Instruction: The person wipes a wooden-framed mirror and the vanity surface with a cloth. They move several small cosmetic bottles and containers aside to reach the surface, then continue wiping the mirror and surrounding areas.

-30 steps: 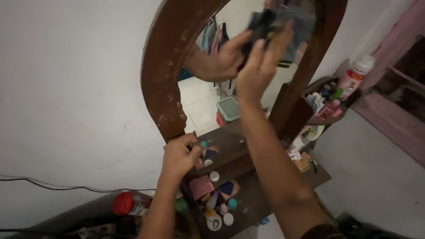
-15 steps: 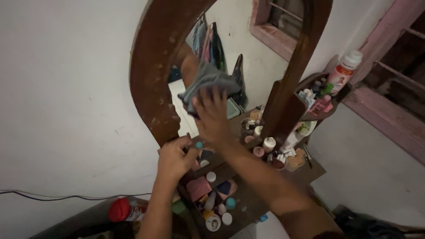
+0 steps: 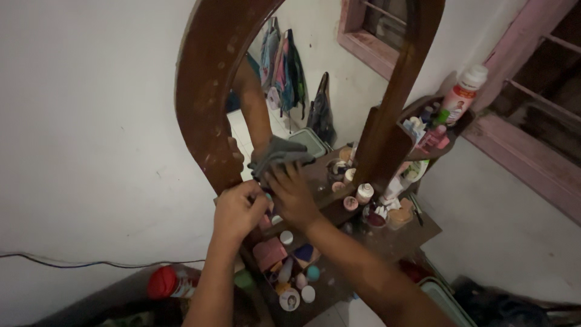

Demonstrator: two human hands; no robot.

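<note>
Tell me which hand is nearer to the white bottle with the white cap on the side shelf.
Right. The right hand presses a grey cloth at the mirror's bottom edge, well left of the white bottle; the left hand is farther left still.

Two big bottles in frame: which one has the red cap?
The bottle at lower left, lying near the person's left forearm. The other, the white-capped bottle, stands upright on the right side shelf.

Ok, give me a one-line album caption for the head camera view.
Right hand presses a grey cloth to the mirror's lower edge; left hand grips the wooden frame.
</note>
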